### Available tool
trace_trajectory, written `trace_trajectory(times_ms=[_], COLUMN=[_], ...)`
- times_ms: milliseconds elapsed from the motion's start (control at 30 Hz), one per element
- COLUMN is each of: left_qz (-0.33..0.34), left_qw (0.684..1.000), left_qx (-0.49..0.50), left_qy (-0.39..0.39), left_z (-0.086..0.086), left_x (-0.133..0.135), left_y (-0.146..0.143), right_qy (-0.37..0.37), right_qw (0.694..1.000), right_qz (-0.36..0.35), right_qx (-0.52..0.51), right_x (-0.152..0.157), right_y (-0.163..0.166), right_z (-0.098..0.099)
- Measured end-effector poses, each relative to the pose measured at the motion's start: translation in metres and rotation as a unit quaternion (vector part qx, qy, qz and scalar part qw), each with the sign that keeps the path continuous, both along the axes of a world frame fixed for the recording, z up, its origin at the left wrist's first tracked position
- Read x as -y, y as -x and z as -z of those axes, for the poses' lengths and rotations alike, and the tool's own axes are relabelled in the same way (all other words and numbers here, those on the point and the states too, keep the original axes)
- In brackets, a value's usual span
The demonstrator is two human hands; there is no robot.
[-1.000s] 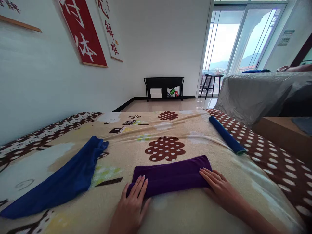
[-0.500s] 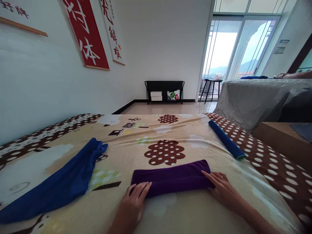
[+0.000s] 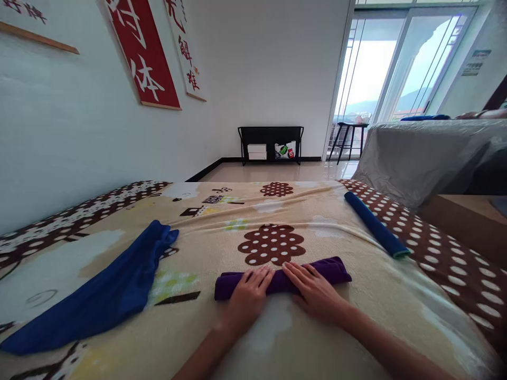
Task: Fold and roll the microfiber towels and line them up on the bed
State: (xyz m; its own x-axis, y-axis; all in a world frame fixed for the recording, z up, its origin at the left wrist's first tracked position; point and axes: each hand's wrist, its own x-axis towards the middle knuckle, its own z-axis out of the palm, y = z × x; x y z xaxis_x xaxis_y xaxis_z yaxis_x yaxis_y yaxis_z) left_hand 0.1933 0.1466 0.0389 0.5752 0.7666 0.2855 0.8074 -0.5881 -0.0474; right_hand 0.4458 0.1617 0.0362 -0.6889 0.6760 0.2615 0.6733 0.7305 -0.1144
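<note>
A purple towel (image 3: 331,270), rolled into a narrow log, lies crosswise on the patterned blanket (image 3: 269,327) in front of me. My left hand (image 3: 250,291) rests on the left-middle of the roll, its fingers laid flat over the top. Right of it, my right hand (image 3: 313,289) lies on the roll the same way, fingers stretched out. Both hands are open and touch the towel without gripping it. Off to the left a blue cloth (image 3: 106,290) is spread loosely. Toward the right edge lies a blue rolled towel (image 3: 376,224) with a green rim.
A black rack (image 3: 271,136) with a white box (image 3: 257,151) stands against the far wall. By the glass door is a black stool (image 3: 350,138). At right, a plastic-covered piece of furniture (image 3: 420,153) rises beside the blanket. Scrolls (image 3: 148,63) hang on the left wall.
The purple towel has gone from a flat folded strip to a narrower roll. Both hands have moved inward from its ends onto its top, now close together. The view has shifted slightly.
</note>
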Motion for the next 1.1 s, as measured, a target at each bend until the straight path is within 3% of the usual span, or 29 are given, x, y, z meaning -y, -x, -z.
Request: trace_trajectory(times_ms=[133,267,533,800,1100], left_qz=[-0.016,-0.034,0.020,-0.032,-0.042], left_qw=[1.000,0.998,0.998,0.999,0.997], left_qx=[-0.002,0.017,0.027,0.031,0.036], left_qy=[0.016,0.048,0.050,0.006,0.061], left_z=[-0.003,-0.002,0.001,-0.001,-0.015], left_x=[0.004,-0.010,-0.040,-0.044,-0.048], left_y=[0.046,0.062,0.080,0.095,0.087], right_qy=[0.027,0.051,0.048,0.002,0.050], right_qw=[1.000,0.998,0.998,0.997,0.985], right_qz=[0.000,0.012,0.030,0.065,0.136], right_qx=[0.005,-0.016,-0.029,-0.042,-0.095], right_x=[-0.020,-0.039,-0.057,-0.051,-0.051], right_y=[-0.054,-0.082,-0.082,-0.089,-0.083], right_z=[0.004,0.009,0.012,0.008,0.007])
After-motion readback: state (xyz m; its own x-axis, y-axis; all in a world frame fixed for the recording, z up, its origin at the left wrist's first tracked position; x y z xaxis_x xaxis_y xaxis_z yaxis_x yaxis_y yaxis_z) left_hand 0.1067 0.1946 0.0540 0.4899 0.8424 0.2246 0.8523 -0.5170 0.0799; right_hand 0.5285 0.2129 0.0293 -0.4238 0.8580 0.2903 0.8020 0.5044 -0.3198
